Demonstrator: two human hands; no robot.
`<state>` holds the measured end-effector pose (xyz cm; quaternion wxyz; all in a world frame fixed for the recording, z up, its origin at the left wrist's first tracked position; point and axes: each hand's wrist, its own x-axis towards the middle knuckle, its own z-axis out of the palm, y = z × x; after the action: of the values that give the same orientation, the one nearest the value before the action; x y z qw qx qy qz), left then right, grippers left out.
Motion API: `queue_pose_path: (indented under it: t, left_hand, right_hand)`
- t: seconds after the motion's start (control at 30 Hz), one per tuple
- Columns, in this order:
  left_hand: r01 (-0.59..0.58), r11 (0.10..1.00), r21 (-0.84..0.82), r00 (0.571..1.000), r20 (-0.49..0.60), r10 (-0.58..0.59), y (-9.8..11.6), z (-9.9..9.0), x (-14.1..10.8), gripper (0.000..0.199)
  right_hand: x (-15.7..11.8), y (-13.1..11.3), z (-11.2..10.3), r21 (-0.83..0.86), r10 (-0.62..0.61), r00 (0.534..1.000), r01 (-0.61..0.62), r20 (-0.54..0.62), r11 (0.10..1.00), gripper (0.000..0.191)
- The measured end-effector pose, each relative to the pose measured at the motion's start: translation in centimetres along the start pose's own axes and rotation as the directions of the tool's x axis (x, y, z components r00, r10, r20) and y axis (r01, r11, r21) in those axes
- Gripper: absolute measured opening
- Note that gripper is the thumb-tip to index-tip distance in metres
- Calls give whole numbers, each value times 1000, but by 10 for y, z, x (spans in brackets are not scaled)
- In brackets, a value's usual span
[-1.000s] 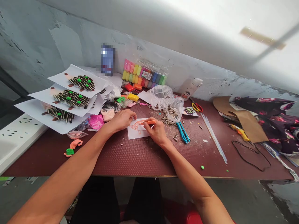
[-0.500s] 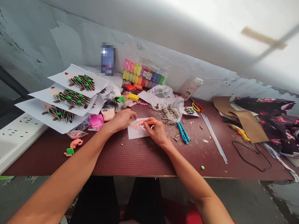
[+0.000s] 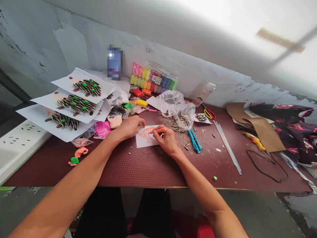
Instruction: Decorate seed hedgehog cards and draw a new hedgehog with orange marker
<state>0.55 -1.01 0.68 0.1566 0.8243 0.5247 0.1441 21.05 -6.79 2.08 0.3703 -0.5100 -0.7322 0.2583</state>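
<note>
My right hand (image 3: pixel 166 140) is closed round an orange marker (image 3: pixel 161 130), pinched between thumb and fingers. Its tip, partly hidden by the fingers, is at an orange drawing (image 3: pixel 146 133) of a rounded body with scale-like marks and small lines below. The drawing is on a small white sheet of paper (image 3: pixel 142 143) lying flat on the table. At the paper's upper left edge rests my left hand (image 3: pixel 132 126), its fingers bent and slightly apart, with nothing seen in them. Close to the right hand are a teal utility knife (image 3: pixel 194 141) and a pile of striped seeds (image 3: pixel 178 127).
White sheets with seed hedgehogs (image 3: pixel 86 87) are stacked at left beside a power strip (image 3: pixel 18 142). Coloured clay packs (image 3: pixel 153 79), a plastic bag (image 3: pixel 170 102) and a bottle (image 3: pixel 205 92) stand behind. Scissors (image 3: pixel 209 113), clear glue sticks (image 3: pixel 228 147) and a glue gun (image 3: pixel 256 141) lie right.
The marker in my right hand has shifted very slightly over the drawing. Otherwise both hands and the paper look almost the same.
</note>
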Motion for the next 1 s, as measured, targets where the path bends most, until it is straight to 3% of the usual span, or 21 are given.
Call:
queue_pose_path:
  t: [0.27, 1.0]
  left_hand:
    - [-7, 1000, -20, 1000, -4, 7, -2, 2, 1, 30]
    - [6, 1000, -2, 1000, 15, -6, 1, -1, -1, 31]
  right_hand:
    - [3, 7, -3, -25, 11, 997, -13, -76, 1000, 24]
    - [1, 9, -1, -23, 10, 999, -11, -43, 1000, 25]
